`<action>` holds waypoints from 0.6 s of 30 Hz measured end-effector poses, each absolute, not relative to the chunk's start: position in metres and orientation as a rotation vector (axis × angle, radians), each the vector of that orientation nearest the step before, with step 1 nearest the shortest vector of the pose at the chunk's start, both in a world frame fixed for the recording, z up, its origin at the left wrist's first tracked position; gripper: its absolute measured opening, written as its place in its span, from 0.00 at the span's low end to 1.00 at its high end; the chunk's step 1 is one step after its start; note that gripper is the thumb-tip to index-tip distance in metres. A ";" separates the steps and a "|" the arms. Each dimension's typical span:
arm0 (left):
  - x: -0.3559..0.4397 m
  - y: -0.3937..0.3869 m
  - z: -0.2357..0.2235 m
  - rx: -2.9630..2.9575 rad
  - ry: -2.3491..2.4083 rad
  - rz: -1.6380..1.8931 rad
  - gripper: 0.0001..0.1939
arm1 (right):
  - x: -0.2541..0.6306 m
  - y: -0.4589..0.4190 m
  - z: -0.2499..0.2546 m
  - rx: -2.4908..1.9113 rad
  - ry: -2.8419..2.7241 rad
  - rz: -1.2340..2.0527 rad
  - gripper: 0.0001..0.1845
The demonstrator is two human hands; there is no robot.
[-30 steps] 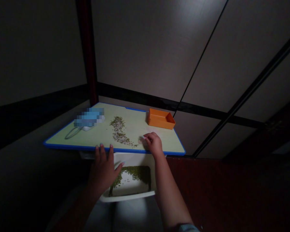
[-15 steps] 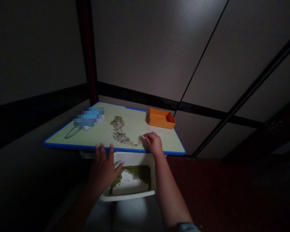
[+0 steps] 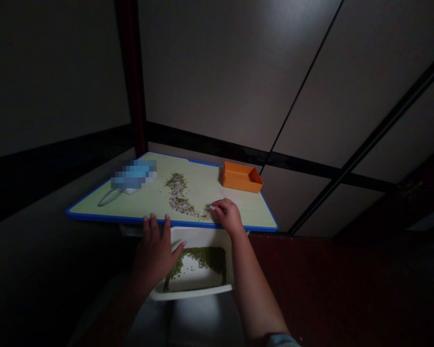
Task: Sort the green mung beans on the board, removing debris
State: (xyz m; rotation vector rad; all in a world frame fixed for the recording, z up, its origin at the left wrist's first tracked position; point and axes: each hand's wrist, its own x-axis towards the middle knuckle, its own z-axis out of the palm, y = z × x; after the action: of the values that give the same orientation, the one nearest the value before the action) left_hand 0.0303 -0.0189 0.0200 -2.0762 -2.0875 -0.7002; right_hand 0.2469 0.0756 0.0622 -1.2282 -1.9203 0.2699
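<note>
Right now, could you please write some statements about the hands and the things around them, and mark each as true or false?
1. Green grains lie in the white tub. True.
2. The left hand is clenched into a fist. False: its fingers are spread.
3. The right hand is over the blue-edged tabletop. True.
4. The orange box stands at the tabletop's left end. False: it stands toward the far right corner.
5. Mixed grains lie on the tabletop. True.

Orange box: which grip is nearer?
Right: the right grip is in front of the orange box; the left grip is farther left, by the near edge of the tabletop.
</note>
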 end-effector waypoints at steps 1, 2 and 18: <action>0.030 -0.019 0.020 -2.073 -2.091 -0.698 0.40 | 0.247 0.076 0.062 -1.226 -1.918 0.276 0.07; 0.030 -0.019 0.019 -2.070 -2.093 -0.696 0.40 | 0.247 0.076 0.061 -1.221 -1.918 0.279 0.07; 0.031 -0.018 0.020 -2.070 -2.090 -0.686 0.40 | 0.238 0.076 0.060 -1.223 -1.931 0.315 0.06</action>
State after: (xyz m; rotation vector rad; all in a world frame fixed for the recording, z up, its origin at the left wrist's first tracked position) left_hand 0.0308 -0.0176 0.0200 -2.0695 -2.0903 -0.6857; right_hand 0.2380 0.0759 0.0601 -1.2234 -1.9306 0.3148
